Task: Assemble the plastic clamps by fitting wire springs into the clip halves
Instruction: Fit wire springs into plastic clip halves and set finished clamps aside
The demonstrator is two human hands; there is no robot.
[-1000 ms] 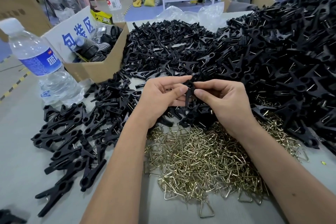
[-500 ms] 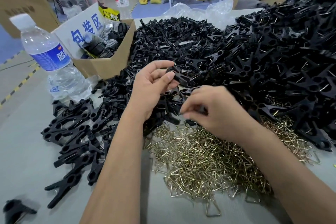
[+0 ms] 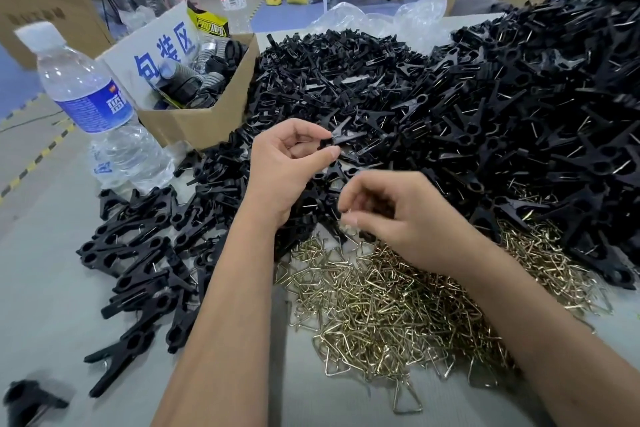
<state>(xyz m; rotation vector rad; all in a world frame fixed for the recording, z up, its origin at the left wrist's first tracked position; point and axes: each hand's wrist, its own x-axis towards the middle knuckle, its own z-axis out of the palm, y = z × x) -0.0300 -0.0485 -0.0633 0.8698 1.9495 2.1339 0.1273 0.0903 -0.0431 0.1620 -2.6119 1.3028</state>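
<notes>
Left hand: the left hand (image 3: 287, 166) sits at the centre of the frame, thumb and forefinger pinching a black clip half (image 3: 341, 140) above the heaps; the other fingers are curled in.
Right hand: the right hand (image 3: 398, 215) is just right of centre and lower, its fingers curled over the near edge of the wire springs (image 3: 398, 302); a thin glint of wire shows at the fingertips (image 3: 349, 218), but motion blur hides whether they actually have hold of a spring.
Clip half: held up in the left hand, apart from the right hand, pointing toward the upper right.
Wire springs: a brass-coloured heap of bent triangles in the lower middle of the frame, spreading right under the black pile.
Loose clip parts: a large black pile (image 3: 485, 97) fills the upper middle and right.
Assembled clamps: a looser spread (image 3: 138, 270) lies at the left, on the grey table (image 3: 52, 288).
Water bottle: a clear bottle (image 3: 93, 107) with a blue label stands upright at the left.
Cardboard box: an open box (image 3: 207, 114) sits behind the bottle, a white sign with blue characters leaning in it.
</notes>
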